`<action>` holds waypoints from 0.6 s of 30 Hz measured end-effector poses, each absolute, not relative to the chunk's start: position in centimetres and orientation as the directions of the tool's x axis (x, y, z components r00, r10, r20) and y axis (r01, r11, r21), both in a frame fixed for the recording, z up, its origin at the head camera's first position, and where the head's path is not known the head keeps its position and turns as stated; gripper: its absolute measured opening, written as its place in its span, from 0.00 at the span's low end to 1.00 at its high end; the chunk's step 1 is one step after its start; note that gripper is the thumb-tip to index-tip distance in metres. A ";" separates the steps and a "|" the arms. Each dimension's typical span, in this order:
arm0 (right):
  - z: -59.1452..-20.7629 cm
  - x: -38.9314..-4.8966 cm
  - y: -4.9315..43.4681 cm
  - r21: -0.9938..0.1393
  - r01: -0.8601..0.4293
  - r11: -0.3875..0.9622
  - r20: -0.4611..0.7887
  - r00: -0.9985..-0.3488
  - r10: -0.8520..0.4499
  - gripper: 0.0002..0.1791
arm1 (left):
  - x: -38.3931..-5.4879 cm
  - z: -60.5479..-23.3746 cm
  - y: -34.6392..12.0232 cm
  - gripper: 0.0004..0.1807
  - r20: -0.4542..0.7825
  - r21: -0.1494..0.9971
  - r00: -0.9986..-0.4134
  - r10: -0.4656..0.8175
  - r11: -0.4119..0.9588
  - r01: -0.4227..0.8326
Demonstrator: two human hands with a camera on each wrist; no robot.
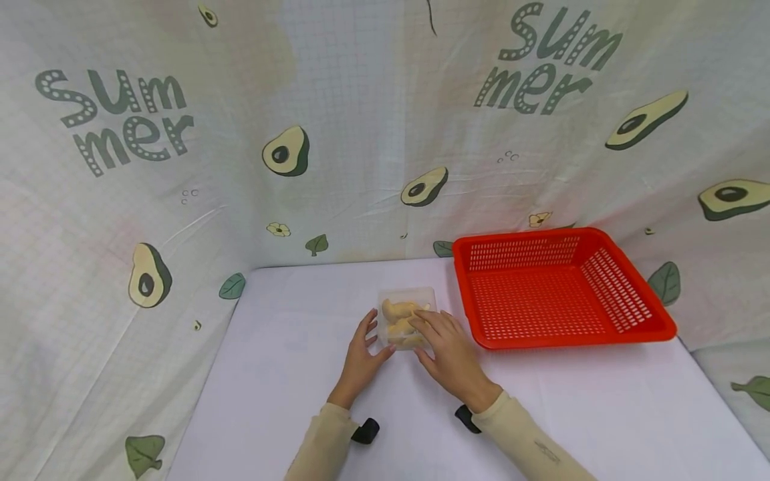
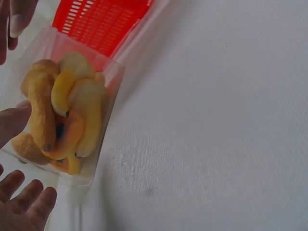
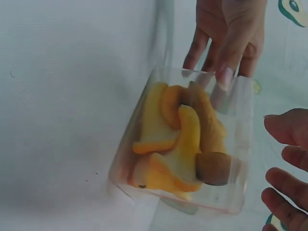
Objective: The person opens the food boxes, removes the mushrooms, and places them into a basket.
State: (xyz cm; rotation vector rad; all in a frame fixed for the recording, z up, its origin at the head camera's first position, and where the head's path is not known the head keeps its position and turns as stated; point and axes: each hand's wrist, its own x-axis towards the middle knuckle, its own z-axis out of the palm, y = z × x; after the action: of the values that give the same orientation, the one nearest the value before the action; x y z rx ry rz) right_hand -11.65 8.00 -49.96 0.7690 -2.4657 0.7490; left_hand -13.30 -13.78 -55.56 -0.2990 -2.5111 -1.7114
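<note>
A clear plastic box (image 1: 421, 292) stands on the white table, holding several yellow and brown knobbly pieces (image 2: 43, 106) that look like toy vegetables or fruit. Along the box's left side is my left hand (image 1: 359, 357), fingers spread and the thumb tip at the near corner. In the right wrist view, that left hand (image 3: 231, 36) has its thumb overlapping the rim. My right hand (image 1: 452, 354) reaches over the box's right side in the head view, its fingers lightly bent. Beside the box in the right wrist view, the right fingers (image 3: 286, 180) are spaced apart with nothing between them.
A red plastic basket (image 1: 544, 344) with slotted walls sits at the back right, just right of the box. Behind the table (image 1: 289, 374) hangs a pale cloth (image 1: 355, 220) printed with avocados and lettering. Black wrist straps show under both sleeves.
</note>
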 end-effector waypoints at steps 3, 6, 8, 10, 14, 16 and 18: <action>-50.4 -12.0 7.7 -0.380 -0.620 0.687 0.555 -0.747 -0.367 0.31 | -13.3 -55.7 -13.7 0.48 0.150 0.924 -0.984 0.100 0.340 0.175; -51.0 -12.4 7.6 -0.397 -0.623 0.674 0.563 -0.745 -0.357 0.30 | -13.3 -55.9 -13.6 0.47 0.150 0.931 -0.984 0.094 0.322 0.173; -51.3 -12.6 7.5 -0.407 -0.623 0.668 0.565 -0.746 -0.352 0.30 | -13.3 -56.0 -13.6 0.46 0.159 0.934 -0.983 0.090 0.309 0.179; -51.6 -12.7 7.4 -0.417 -0.622 0.663 0.564 -0.749 -0.347 0.30 | -13.3 -56.0 -13.6 0.45 0.164 0.938 -0.983 0.086 0.295 0.182; -52.0 -12.8 7.3 -0.426 -0.618 0.661 0.555 -0.755 -0.348 0.30 | -13.2 -56.1 -13.4 0.44 0.164 0.942 -0.983 0.078 0.285 0.179; -52.1 -12.9 7.3 -0.423 -0.615 0.665 0.553 -0.757 -0.348 0.29 | -13.2 -56.1 -13.4 0.44 0.162 0.942 -0.984 0.074 0.286 0.177; -52.3 -13.0 7.2 -0.418 -0.614 0.670 0.554 -0.757 -0.348 0.29 | -13.3 -56.1 -13.4 0.44 0.158 0.942 -0.985 0.070 0.288 0.172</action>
State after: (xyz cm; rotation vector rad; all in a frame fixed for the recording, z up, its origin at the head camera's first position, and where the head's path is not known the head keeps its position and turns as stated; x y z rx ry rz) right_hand -13.05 7.20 -52.27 0.7497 -2.4534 0.8374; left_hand -13.25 -13.36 -56.09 -0.2301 -2.4505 -1.8104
